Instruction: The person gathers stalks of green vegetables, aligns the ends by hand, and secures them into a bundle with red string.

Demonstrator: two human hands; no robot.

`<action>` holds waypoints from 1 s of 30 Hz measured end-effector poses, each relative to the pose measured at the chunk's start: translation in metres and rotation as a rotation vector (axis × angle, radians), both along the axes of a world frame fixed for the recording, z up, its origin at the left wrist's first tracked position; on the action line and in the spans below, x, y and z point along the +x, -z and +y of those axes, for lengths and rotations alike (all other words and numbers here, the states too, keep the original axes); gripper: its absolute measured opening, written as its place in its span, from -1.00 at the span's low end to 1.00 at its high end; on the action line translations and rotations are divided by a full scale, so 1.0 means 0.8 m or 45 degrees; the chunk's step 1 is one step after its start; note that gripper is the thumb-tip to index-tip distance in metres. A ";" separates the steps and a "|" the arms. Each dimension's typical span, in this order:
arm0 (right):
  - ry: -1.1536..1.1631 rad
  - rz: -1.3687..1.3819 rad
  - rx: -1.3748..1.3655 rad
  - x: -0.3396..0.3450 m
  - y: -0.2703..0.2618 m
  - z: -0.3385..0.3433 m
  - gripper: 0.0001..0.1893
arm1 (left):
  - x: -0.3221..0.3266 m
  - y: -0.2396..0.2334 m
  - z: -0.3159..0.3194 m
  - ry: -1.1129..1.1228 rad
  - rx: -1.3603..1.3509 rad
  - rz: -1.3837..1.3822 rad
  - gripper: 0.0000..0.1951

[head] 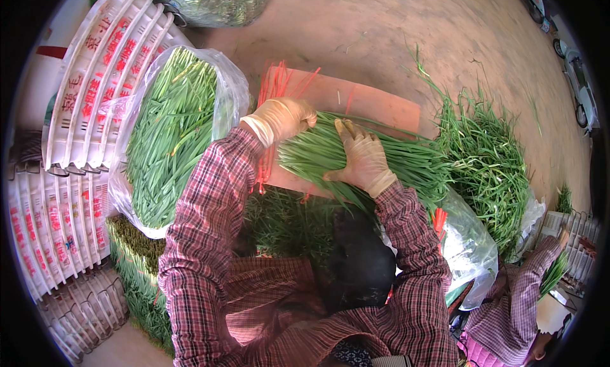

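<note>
A bunch of long green leaves, which look like garlic chives (412, 159), lies across an orange board (386, 102), pale ends to the left. My right hand (364, 157), in a pale thin glove, grips the bunch from above, thumb on the near side and fingers on the far side. My left hand (286, 119), gloved too, is curled at the pale ends by the bunch's far edge. Whether its fingertips pinch a stem is hidden. Beneath and beside the left hand, red ties (267, 164) hang over the board's left end.
At left, an open clear plastic bag (231, 83) holds more chives, beside stacked white crates (107, 76). Tied bundles (140, 267) are piled below. Loose greens (486, 152) are heaped at right near a clear bag (469, 233). Another person (507, 300) sits at lower right holding greens.
</note>
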State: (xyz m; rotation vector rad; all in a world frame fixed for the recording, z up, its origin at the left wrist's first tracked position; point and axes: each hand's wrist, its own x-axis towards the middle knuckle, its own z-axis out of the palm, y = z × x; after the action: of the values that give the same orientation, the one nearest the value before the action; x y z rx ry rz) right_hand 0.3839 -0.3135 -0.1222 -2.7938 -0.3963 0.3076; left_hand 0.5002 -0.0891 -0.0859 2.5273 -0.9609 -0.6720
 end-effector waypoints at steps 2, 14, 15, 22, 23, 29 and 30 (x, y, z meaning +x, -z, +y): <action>-0.003 0.000 -0.009 0.001 0.001 0.000 0.40 | 0.002 0.011 0.006 0.070 -0.043 -0.076 -0.80; -0.009 0.017 -0.025 0.003 0.001 -0.002 0.39 | 0.026 0.045 -0.001 0.496 -0.128 -0.348 -0.91; -0.013 0.033 -0.037 0.003 0.000 0.000 0.39 | 0.024 0.046 -0.001 0.487 -0.138 -0.375 -0.92; 0.000 0.046 -0.010 0.002 -0.003 -0.001 0.38 | 0.014 0.047 0.012 0.106 -0.297 -0.279 -0.90; 0.002 0.049 -0.012 0.003 -0.003 -0.002 0.38 | 0.012 0.045 0.015 0.011 -0.325 -0.252 -0.89; 0.008 0.006 0.007 0.001 -0.001 0.001 0.33 | 0.003 0.058 0.022 -0.159 -0.225 -0.333 -0.91; 0.010 0.004 0.002 0.002 -0.002 0.001 0.33 | 0.004 0.056 0.018 -0.155 -0.140 -0.362 -0.91</action>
State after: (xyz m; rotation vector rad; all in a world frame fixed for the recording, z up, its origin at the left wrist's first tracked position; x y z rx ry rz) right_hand 0.3853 -0.3129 -0.1207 -2.7925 -0.3848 0.3103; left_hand 0.5034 -0.0750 -0.1309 2.6012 -0.8962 -0.2208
